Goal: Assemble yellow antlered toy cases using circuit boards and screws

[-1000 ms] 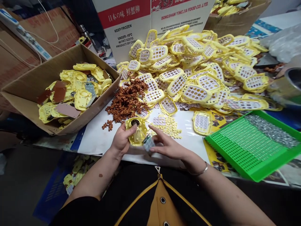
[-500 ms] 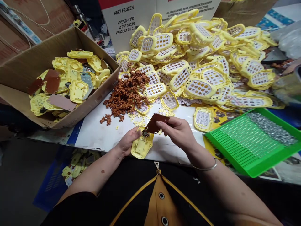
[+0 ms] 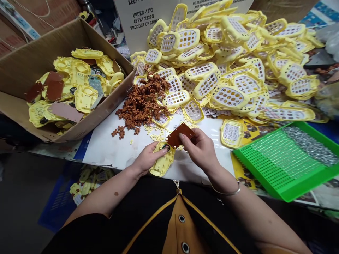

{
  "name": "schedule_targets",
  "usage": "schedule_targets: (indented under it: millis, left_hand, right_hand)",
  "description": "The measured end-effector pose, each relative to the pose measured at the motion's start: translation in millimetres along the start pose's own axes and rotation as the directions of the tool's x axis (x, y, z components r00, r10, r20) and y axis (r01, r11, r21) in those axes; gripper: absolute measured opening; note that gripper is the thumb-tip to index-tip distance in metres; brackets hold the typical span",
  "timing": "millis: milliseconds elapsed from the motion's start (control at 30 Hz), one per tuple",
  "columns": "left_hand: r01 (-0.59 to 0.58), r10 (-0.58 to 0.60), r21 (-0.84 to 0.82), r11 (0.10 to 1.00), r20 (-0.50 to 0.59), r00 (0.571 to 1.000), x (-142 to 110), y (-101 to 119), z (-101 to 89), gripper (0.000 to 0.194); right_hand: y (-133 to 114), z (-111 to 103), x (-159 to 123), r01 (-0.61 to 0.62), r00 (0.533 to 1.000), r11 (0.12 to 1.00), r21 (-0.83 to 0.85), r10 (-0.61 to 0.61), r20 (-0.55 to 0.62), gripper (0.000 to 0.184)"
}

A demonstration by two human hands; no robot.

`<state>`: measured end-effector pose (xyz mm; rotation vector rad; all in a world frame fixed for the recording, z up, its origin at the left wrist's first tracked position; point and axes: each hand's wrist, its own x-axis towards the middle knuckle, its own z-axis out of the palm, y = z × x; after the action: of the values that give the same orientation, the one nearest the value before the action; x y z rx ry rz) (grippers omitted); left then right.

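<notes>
In my left hand [image 3: 148, 157] is a yellow plastic shell [image 3: 161, 165], its moulded inner side facing up. The left thumb lies across a small round dark part, which looks like a speaker [image 3: 166, 146], at the shell's upper end. My right hand [image 3: 200, 146] pinches a thin brown circuit board [image 3: 178, 137] between thumb and fingers, just above and to the right of the shell. The board's lower left corner is close to the round part; whether they touch I cannot tell. Beyond the hands lies a heap of brown rubbery keypad pieces [image 3: 141, 106].
A cardboard box [image 3: 111, 102] of yellow shells and boards stands left. Yellow frames with white gridded faces [image 3: 229, 96] are piled at the back. A green perforated tray [image 3: 267, 158] with small metal screws [image 3: 309, 144] sits right. Below left is a blue crate [image 3: 57, 201].
My left thumb has moved onto the round part in the shell. My right hand has turned the brown board flatter and shifted slightly right. The camera view has tilted a little downward.
</notes>
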<state>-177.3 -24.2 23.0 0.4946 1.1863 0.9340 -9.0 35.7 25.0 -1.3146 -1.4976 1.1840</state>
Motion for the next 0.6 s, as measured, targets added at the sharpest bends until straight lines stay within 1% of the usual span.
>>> schedule_targets:
  millis: [33,67,167,200,233,300,333,400,433,500,567,600]
  left_hand:
    - [0.003,-0.003,-0.01,1.0,0.0,1.0,0.1,0.1,0.0,0.046]
    - [0.004,-0.004,-0.015,1.0,0.001,1.0,0.2,0.0,0.0,0.047]
    - [0.018,-0.018,0.008,1.0,0.023,1.0,0.7,-1.4,-1.0,0.046]
    - [0.021,-0.022,0.025,0.999,0.03,0.999,0.8,-1.7,-1.6,0.045]
    - [0.022,-0.023,0.042,0.999,0.035,0.999,0.7,-1.7,-2.2,0.045]
    - [0.006,-0.009,0.072,0.997,0.041,0.999,0.3,-0.8,-3.4,0.044]
    - [-0.006,0.003,0.079,0.997,0.045,0.999,0.0,0.1,-3.8,0.044]
    - [-0.024,0.019,0.08,0.997,0.056,0.998,-0.7,2.3,-3.8,0.042]
    - [-0.027,0.022,0.077,0.997,0.059,0.998,-1.0,3.2,-3.6,0.041]
    - [-0.03,0.026,0.075,0.997,0.058,0.998,-1.2,4.6,-2.9,0.038]
    - [-0.045,0.041,0.082,0.996,0.056,0.998,-0.7,5.1,-2.5,0.037]
    - [-0.054,0.05,0.084,0.995,0.052,0.997,-0.3,5.3,-2.5,0.037]
  right_hand:
    - [3.1,-0.2,-1.7,0.033,0.999,0.998,-0.054,-0.035,-0.033,0.028]
    - [5.7,0.1,-3.4,0.062,0.997,0.996,-0.069,-0.065,-0.052,0.031]
    - [9.2,0.3,-6.6,0.148,0.988,0.989,-0.011,-0.149,-0.044,0.056]
    - [8.6,-1.0,-6.6,0.181,0.983,0.983,-0.008,-0.181,-0.019,0.057]
    - [7.3,-3.5,-6.0,0.212,0.977,0.977,-0.018,-0.211,0.016,0.053]
    - [3.2,-11.4,-3.3,0.27,0.956,0.962,-0.027,-0.265,0.124,0.045]
    - [0.6,-16.5,-1.5,0.301,0.938,0.953,-0.019,-0.293,0.188,0.044]
    - [-4.7,-27.0,1.8,0.382,0.885,0.924,-0.018,-0.36,0.295,0.047]
    - [-7.4,-31.6,3.0,0.436,0.855,0.899,-0.041,-0.399,0.332,0.046]
    - [-13.0,-38.2,4.1,0.566,0.791,0.81,-0.151,-0.481,0.378,0.034]
    - [-18.8,-40.6,3.4,0.677,0.733,0.662,-0.322,-0.566,0.377,0.016]
    - [-21.8,-40.5,2.5,0.708,0.705,0.575,-0.409,-0.606,0.368,0.01]
